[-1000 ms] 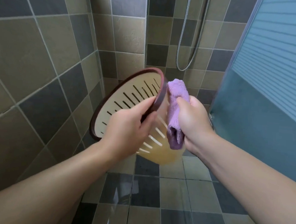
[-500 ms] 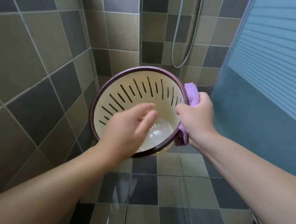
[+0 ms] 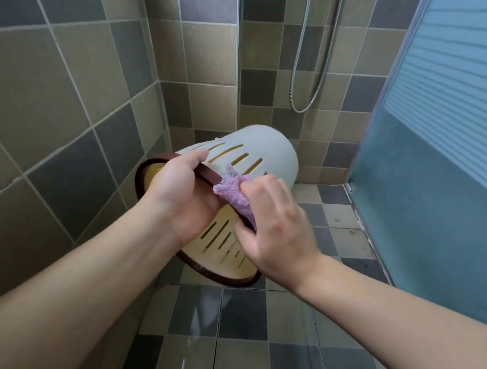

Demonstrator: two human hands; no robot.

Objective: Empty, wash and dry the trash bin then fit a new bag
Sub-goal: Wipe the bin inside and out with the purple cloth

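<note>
A cream plastic trash bin (image 3: 266, 149) with slotted sides and a dark brown rim is held in the air, tipped so its base points away and up and its mouth faces me. My left hand (image 3: 180, 192) grips the upper part of the rim, thumb on the outside. My right hand (image 3: 274, 228) holds a purple cloth (image 3: 236, 194) against the rim and the inside wall, just right of my left hand. Part of the bin's inside is hidden behind both hands.
Tiled walls stand close on the left and behind the bin. A shower hose (image 3: 307, 74) hangs on the back wall. A frosted blue glass panel (image 3: 436, 138) closes the right side. The wet tiled floor (image 3: 243, 325) lies below.
The bin has tipped from mouth-up to base-away. My left hand, loose over the opening before, now grips the rim. My right hand with the cloth has moved from the outer side onto the rim.
</note>
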